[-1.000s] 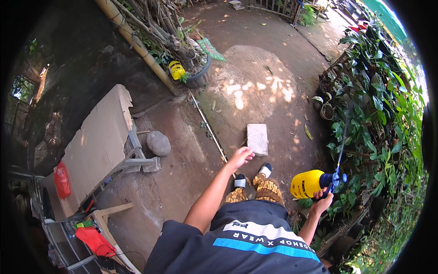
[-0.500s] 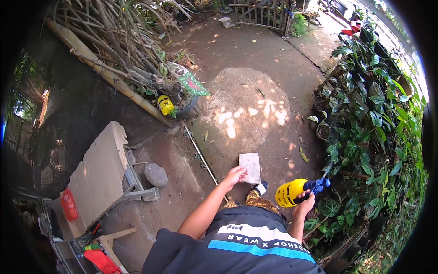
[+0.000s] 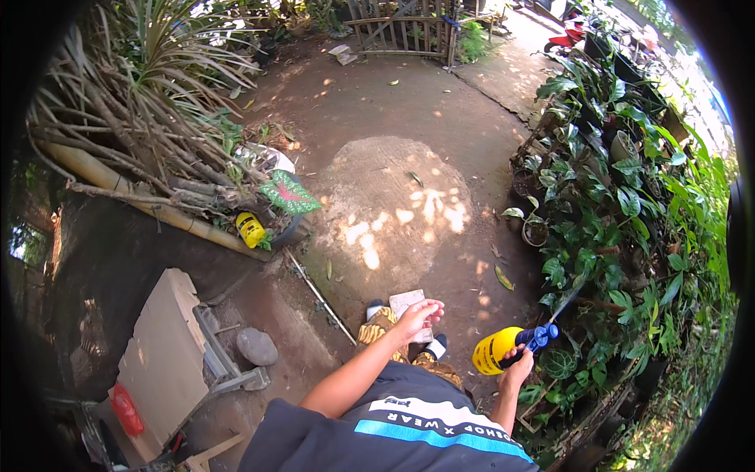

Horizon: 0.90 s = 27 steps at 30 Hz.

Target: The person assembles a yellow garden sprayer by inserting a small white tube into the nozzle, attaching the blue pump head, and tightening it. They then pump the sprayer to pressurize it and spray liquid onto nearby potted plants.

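My right hand [image 3: 517, 366] grips a yellow pressure spray bottle [image 3: 493, 351] by its dark neck, just below the blue spray head. A thin pale jet leaves the nozzle toward the leafy potted plants [image 3: 602, 259] on the right. Raised before my body, my left hand [image 3: 419, 316] holds nothing, its fingers loosely stretched and slightly bent. Beneath it a pale flat stone block [image 3: 406, 299] lies on the ground between my feet, partly covered by the hand.
A small hanging pot [image 3: 535, 231] juts out from the plants. On the left are a bamboo pole [image 3: 189, 223], a yellow container [image 3: 251, 229], a potted red-and-green leaf plant [image 3: 288, 193], a rounded stone [image 3: 256, 347] and a cardboard-topped bench [image 3: 161, 358]. A slatted fence [image 3: 405, 35] stands ahead.
My view has shifted forward and left, and my feet have moved up around the stone block. My left hand has risen slightly. The jet from the spray bottle shows more plainly.
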Motion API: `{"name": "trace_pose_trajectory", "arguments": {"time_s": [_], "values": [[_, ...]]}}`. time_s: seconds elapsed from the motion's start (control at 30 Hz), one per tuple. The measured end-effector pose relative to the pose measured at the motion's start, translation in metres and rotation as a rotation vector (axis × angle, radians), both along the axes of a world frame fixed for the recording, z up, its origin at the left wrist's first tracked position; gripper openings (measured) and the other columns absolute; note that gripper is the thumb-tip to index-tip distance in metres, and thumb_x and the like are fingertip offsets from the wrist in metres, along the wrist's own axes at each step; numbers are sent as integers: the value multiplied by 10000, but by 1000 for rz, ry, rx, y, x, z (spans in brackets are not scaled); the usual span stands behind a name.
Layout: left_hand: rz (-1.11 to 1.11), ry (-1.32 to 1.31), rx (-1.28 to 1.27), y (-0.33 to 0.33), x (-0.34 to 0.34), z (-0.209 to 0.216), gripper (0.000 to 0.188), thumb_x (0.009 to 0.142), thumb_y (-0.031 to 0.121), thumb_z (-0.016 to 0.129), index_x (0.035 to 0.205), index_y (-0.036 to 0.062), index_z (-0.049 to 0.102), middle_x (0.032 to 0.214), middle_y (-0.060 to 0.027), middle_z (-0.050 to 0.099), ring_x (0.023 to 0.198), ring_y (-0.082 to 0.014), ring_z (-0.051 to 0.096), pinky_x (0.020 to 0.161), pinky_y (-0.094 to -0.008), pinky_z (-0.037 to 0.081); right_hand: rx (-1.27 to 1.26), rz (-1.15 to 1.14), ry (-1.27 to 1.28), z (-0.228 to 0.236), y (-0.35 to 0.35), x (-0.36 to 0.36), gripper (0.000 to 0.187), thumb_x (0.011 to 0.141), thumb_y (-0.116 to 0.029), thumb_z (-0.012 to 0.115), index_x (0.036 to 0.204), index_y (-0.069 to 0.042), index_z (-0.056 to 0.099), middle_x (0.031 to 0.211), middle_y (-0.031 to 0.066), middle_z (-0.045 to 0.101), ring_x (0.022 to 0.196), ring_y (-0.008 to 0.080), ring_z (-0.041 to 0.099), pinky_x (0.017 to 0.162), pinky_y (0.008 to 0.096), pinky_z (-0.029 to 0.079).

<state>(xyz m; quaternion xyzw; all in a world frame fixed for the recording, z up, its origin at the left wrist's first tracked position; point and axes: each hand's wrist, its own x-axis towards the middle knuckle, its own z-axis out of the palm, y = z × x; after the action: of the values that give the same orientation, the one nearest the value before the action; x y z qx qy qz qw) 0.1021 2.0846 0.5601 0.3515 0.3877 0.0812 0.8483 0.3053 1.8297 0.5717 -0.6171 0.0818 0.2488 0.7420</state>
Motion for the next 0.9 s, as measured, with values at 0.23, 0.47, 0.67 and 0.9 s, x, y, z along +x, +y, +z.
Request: {"name": "trace_pose_trajectory", "arguments": {"time_s": [0.23,0.47,0.67,0.9], "values": [[-188,-35,31,116,48,15,235,1042,304,590,1196,151,680,1046,51,697,878,-44,611,722,-226,467,99,-296,2,11,32,-21,242,1027,-273,459,930,-78,565,692,21,517,587,147,495,571,290,427],[-299,-98,77,172,55,27,244,1052,318,566,1196,152,671,1049,53,682,882,-51,604,733,-232,458,63,-450,79,18,55,-14,266,1001,-302,416,851,-118,537,629,-9,485,503,136,424,500,296,389],[-97,-33,-47,180,11,12,230,1051,287,581,1212,149,670,1071,46,669,936,-66,614,819,-261,491,13,-301,103,-4,59,13,269,1014,-306,419,907,-96,549,687,12,532,561,140,479,523,287,417],[260,-29,-123,114,42,-8,251,1028,327,613,1200,158,682,1055,48,703,903,-65,626,748,-243,462,-100,-121,52,-52,75,104,229,997,-287,481,878,-106,556,674,29,530,558,168,485,539,317,442]]}}
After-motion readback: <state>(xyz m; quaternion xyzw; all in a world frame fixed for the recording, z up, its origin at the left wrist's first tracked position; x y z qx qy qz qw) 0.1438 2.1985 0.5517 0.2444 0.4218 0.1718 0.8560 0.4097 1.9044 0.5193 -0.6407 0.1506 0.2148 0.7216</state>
